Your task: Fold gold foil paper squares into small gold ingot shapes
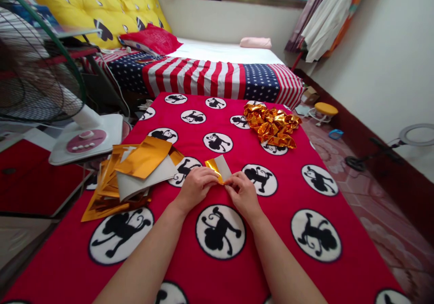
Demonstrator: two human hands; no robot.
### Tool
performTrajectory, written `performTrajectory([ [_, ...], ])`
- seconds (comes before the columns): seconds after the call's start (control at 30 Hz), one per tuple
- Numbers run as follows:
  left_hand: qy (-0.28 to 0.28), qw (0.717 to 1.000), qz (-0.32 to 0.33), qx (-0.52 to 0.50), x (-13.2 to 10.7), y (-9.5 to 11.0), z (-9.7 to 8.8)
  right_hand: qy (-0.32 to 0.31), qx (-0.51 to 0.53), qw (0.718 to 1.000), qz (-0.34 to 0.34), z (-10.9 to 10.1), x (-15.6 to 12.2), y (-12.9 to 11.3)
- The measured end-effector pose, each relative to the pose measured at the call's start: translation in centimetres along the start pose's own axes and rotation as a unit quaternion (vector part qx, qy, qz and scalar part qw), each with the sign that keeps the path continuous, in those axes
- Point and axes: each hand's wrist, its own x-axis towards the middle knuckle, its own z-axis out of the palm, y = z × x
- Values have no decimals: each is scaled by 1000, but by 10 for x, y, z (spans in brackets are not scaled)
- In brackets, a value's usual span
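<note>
A small gold foil sheet (219, 168) with a white back is pinched between both hands above the red monkey-print blanket (305, 213). My left hand (195, 187) grips its left side with curled fingers. My right hand (242, 192) pinches its lower right edge. The sheet is partly folded, gold on the left and white on the right. A stack of flat gold foil sheets (132, 173) lies to the left of my left hand. A heap of folded gold foil pieces (272, 125) sits at the far right of the blanket.
A floor fan (37, 68) on a white base (86, 139) stands at the left. A bed with a flag-print cover (210, 75) and a red pillow (152, 39) lies beyond. A yellow stool (326, 109) and a ring light (417, 134) are on the tiled floor at the right.
</note>
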Motion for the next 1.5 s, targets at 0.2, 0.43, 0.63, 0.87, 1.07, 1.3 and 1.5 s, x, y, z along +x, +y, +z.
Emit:
performTrajectory([
  [0.2,-19,999,-10,27,-1,0,-1,6,-9,1000,18,-1,-3,-4],
  [0.43,-34,996,-64,45,1,1,-2,9,-9,1000,23,-1,-2,-4],
  [0.63,-25,995,-81,54,2,3,1,-1,-16,1000,26,0,-1,-4],
  [0.87,-19,991,-113,69,5,7,4,0,-31,999,33,0,0,-6],
  [1.07,-11,989,-127,70,6,10,3,-1,-52,998,40,-1,0,-11],
  [1.3,-21,988,-141,64,7,10,2,10,-76,996,49,4,-1,-9],
  [1.5,-16,987,-146,66,8,11,4,19,-99,993,54,7,-2,-10],
])
